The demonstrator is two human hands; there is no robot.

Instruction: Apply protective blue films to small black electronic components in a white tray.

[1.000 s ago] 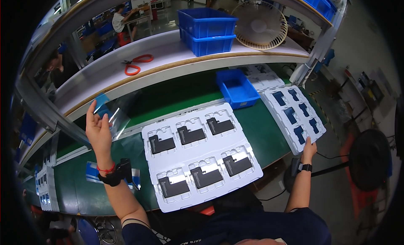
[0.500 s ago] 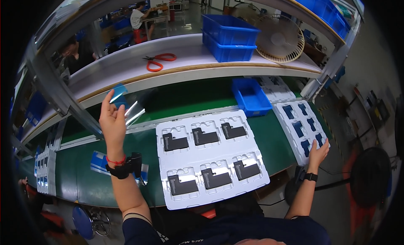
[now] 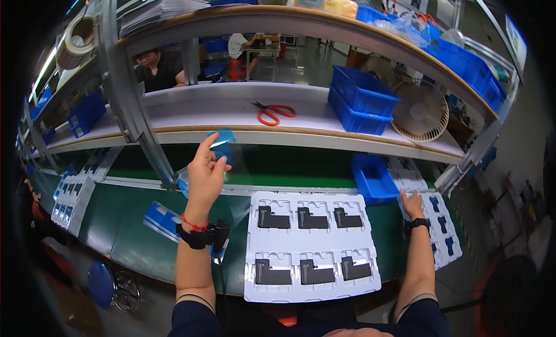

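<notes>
My left hand [image 3: 207, 168] is raised over the green bench, its thumb and forefinger pinching a glossy blue film [image 3: 223, 143]. Thin clear sheeting hangs beside that hand. In front of me lies a white moulded tray [image 3: 313, 243] with dark L-shaped parts [image 3: 317, 274] in its pockets, one row behind the other. My right hand [image 3: 413, 205] is at the left side of a second white tray [image 3: 453, 230], which carries dark blue parts. Its fingers are apart and appear to hold nothing; whether they touch the tray is unclear.
An open blue bin [image 3: 373, 183] stands behind the middle tray. Blue film strips [image 3: 162, 220] lie left of it. Across the back runs a shelf [image 3: 231, 108] with red-handled scissors [image 3: 272, 113], stacked blue bins [image 3: 362, 102] and a fan [image 3: 421, 110]. More trays [image 3: 72, 203] sit far left.
My right hand has gone from the near end of the right tray to its far left side. My left hand still pinches the blue film. The view has shifted, showing more upper shelf.
</notes>
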